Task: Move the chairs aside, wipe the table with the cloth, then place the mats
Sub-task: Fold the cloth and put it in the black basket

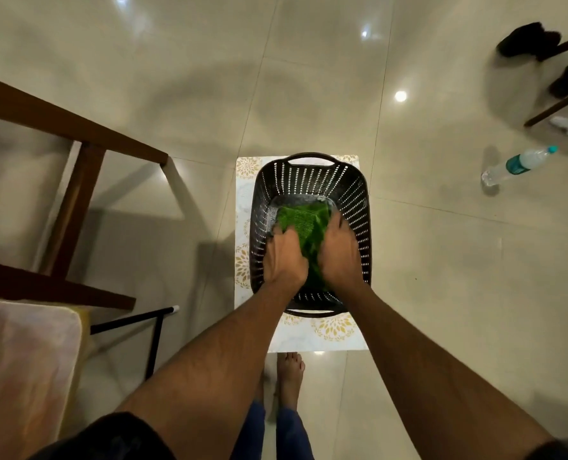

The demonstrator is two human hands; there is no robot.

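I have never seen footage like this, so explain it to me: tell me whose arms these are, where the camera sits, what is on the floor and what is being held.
There is no machine here. One camera is worn on a person's head and looks down at their own arms. The left hand and right hand both grip a green cloth inside a dark perforated basket. The basket stands on a white mat with gold flowers laid on the tiled floor. A wooden table is at the left, and a plastic water bottle stands to the right.
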